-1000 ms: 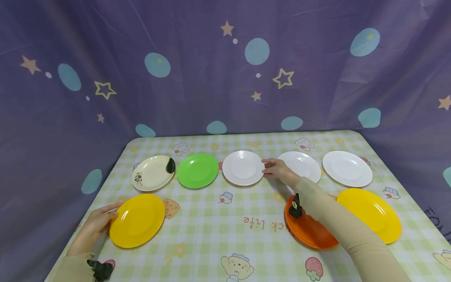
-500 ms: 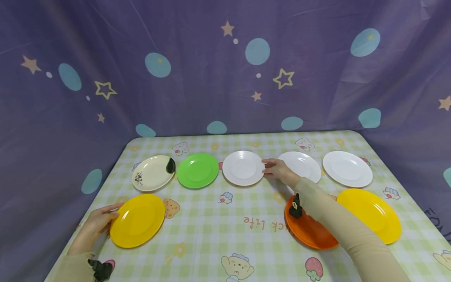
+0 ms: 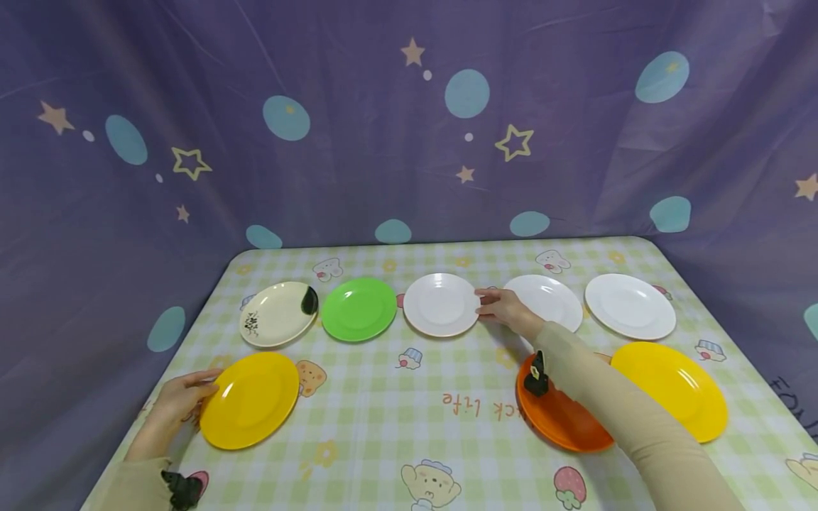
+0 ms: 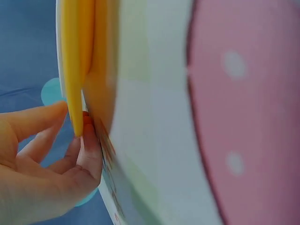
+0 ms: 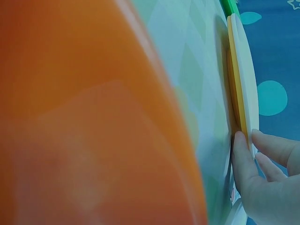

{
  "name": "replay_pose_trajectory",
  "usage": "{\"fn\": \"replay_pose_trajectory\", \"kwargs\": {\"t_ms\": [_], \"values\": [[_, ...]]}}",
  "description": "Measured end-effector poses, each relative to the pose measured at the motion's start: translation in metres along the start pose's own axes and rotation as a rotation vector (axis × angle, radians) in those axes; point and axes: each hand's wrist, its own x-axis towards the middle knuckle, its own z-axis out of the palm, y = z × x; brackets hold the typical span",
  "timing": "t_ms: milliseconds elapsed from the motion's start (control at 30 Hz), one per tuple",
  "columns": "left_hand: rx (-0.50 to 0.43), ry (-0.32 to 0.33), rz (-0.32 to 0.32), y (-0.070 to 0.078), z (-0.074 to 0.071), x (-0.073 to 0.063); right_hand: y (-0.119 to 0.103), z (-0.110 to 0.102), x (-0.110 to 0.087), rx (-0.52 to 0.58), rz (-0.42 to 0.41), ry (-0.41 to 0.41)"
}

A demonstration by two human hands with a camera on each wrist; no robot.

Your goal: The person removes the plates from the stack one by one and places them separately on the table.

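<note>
My left hand [image 3: 172, 408] pinches the left rim of a yellow plate [image 3: 251, 401] at the table's left. In the left wrist view, that yellow plate [image 4: 72, 61] appears edge-on, fingers on both faces of its rim. Toward the back middle, my right hand [image 3: 508, 311] pinches the right edge of a white plate [image 3: 441, 305]. Seen from the right wrist, a yellow layer shows under this white plate's [image 5: 246, 75] rim; I cannot tell whether it is a second plate. My right forearm passes over an orange plate [image 3: 565, 422] and partly hides it.
Along the back lie a cream patterned plate [image 3: 277, 314], a green plate [image 3: 359, 309] and two more white plates, one behind my right hand [image 3: 549, 298], the other a far-right white plate [image 3: 629, 305]. Another yellow plate [image 3: 677, 390] overlaps the right side. A checked cloth [image 3: 383, 433] covers the table.
</note>
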Motion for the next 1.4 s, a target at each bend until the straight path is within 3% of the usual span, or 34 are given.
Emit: {"fn": "replay_pose_trajectory", "kwargs": {"t_ms": [100,267,433,733,1033,1267,1400], "values": [[0.007,0.038,0.026,-0.004,0.0,0.008,-0.002,0.0,-0.002,0.011,0.012,-0.003],[-0.031,0.149,0.125,-0.021,0.003,0.033,0.011,-0.004,0.014,0.015,-0.002,-0.001],[-0.147,0.133,0.235,-0.021,0.012,0.043,0.016,-0.006,0.016,0.011,-0.029,0.001],[-0.292,0.012,0.41,0.02,0.04,0.027,0.013,-0.005,0.013,0.01,-0.035,0.001],[-0.25,-0.068,0.426,0.082,0.068,-0.012,0.014,-0.005,0.014,0.011,-0.031,0.007],[-0.283,-0.132,0.433,0.095,0.097,-0.002,0.013,-0.004,0.013,0.014,-0.029,0.011],[-0.242,-0.149,0.433,0.113,0.112,-0.009,0.012,-0.004,0.012,0.007,-0.028,0.015]]}}
